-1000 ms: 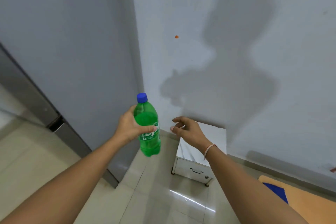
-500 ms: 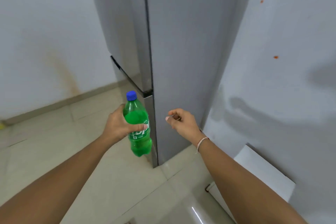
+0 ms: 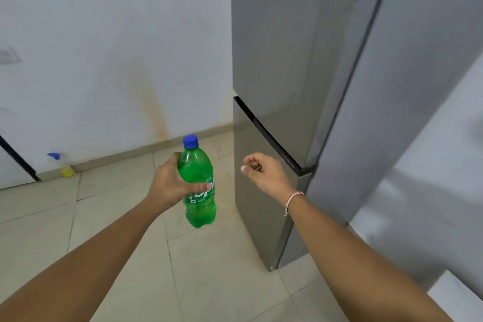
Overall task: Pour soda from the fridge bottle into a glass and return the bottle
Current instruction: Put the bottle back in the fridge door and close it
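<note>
The grey fridge (image 3: 300,73) stands shut. Judging by that, she's returning the bottle (image 3: 199,185) (cap on), held upright in her left hand (image 3: 171,185) just beside it. The right hand (image 3: 264,171), empty, fingers loosely curled, must open the door next.

I see a floor (image 3: 125,219) of pale beige tiles with thin dark joints. Standing on it — at right — the grey fridge (image 3: 287,112), both doors closed. At the far left wall's foot, a spray bottle (image 3: 62,165) with a blue trigger head and yellow label — its outline blurred.
</note>
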